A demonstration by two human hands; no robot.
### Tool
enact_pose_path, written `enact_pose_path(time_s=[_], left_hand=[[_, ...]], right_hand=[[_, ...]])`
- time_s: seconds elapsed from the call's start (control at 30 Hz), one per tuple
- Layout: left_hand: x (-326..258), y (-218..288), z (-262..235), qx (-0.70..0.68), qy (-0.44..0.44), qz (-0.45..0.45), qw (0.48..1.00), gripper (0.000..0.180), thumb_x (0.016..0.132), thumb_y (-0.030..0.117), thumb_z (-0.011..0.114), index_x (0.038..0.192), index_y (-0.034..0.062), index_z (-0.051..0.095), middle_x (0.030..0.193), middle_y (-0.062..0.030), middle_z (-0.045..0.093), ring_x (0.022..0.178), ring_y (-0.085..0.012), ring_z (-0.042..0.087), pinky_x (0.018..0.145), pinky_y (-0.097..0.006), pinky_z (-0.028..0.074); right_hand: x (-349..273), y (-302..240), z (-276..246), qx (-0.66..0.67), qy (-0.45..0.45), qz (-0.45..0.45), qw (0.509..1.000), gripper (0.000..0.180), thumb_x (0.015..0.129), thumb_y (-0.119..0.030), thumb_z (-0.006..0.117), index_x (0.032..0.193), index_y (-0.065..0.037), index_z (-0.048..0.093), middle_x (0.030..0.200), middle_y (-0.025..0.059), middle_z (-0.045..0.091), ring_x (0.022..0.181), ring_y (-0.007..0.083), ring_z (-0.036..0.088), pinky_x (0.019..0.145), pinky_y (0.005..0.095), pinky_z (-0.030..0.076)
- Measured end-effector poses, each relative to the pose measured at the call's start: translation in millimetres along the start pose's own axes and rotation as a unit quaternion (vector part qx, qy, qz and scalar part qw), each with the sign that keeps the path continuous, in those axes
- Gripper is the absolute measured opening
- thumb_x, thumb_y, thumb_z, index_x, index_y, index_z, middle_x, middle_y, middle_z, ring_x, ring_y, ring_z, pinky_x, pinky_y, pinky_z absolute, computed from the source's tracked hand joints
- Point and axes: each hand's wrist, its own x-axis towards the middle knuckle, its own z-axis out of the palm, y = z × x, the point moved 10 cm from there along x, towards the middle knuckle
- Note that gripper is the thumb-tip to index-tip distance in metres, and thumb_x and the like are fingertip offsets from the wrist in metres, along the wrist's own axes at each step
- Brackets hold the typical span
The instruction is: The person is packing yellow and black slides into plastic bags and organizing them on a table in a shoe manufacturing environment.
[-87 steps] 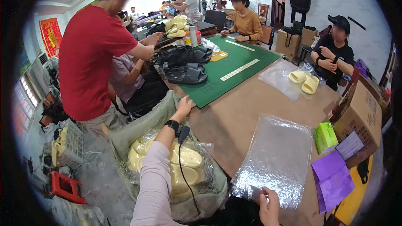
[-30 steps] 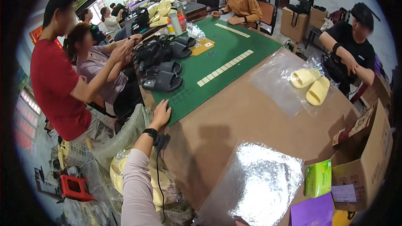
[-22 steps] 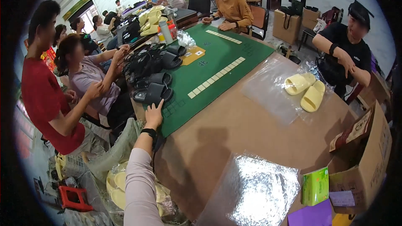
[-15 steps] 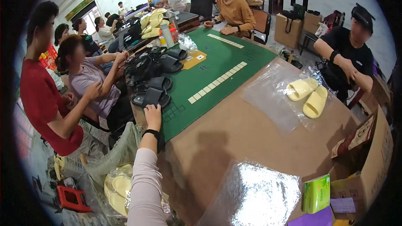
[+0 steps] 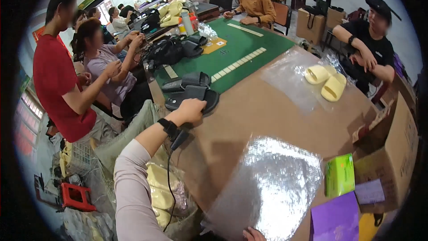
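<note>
Fingers of left hand [image 5: 191, 110] now closed on black slipper [image 5: 192, 97], previously just short.

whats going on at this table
The person wearing the camera has their left hand on a pair of black slippers at the edge of the brown table. Their right hand barely shows at the bottom edge, by a clear plastic bag. A yellow pair of slippers lies on another bag across the table, with several people around it.
</note>
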Motion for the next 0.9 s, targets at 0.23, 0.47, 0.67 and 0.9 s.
enact_pose_path(time_s=[0.23,0.47,0.67,0.9], left_hand=[[-25,98,-8,-0.077,-0.049,0.121,0.988,0.025,0.072,0.021,0.069,0.092,0.0079,0.062,0.083,-0.0145,0.065,0.084,-0.0342,0.062,0.072,-0.043,0.048],[-52,140,-22,-0.160,0.010,0.176,0.971,0.031,0.075,0.020,0.067,0.102,0.0079,0.059,0.086,-0.0150,0.064,0.086,-0.0344,0.061,0.074,-0.043,0.048],[-55,116,-42,-0.071,0.170,0.121,0.976,0.041,0.078,0.020,0.064,0.117,0.0104,0.053,0.110,-0.0137,0.055,0.102,-0.0316,0.054,0.082,-0.041,0.047],[-9,38,2,-0.159,0.182,-0.010,0.970,0.045,0.076,0.026,0.067,0.117,0.0129,0.054,0.119,-0.0160,0.049,0.110,-0.0370,0.048,0.091,-0.047,0.042]], right_hand=[[-22,-23,7,0.011,0.032,-0.027,0.999,0.039,0.087,-0.010,0.056,0.124,-0.001,0.050,0.127,0.0215,0.048,0.116,0.0397,0.045,0.098,0.0432,0.037],[-49,-79,20,0.018,0.043,-0.039,0.998,0.040,0.086,-0.010,0.058,0.125,-0.003,0.049,0.128,0.0172,0.049,0.117,0.0363,0.046,0.098,0.0412,0.037],[-63,-85,40,0.085,0.024,-0.004,0.996,0.040,0.087,-0.011,0.057,0.125,-0.004,0.050,0.129,0.0168,0.049,0.118,0.0351,0.046,0.099,0.0402,0.037],[-57,-62,26,0.028,0.063,0.016,0.997,0.035,0.087,-0.012,0.057,0.121,-0.003,0.053,0.119,0.0165,0.057,0.112,0.0339,0.051,0.096,0.0393,0.040]])
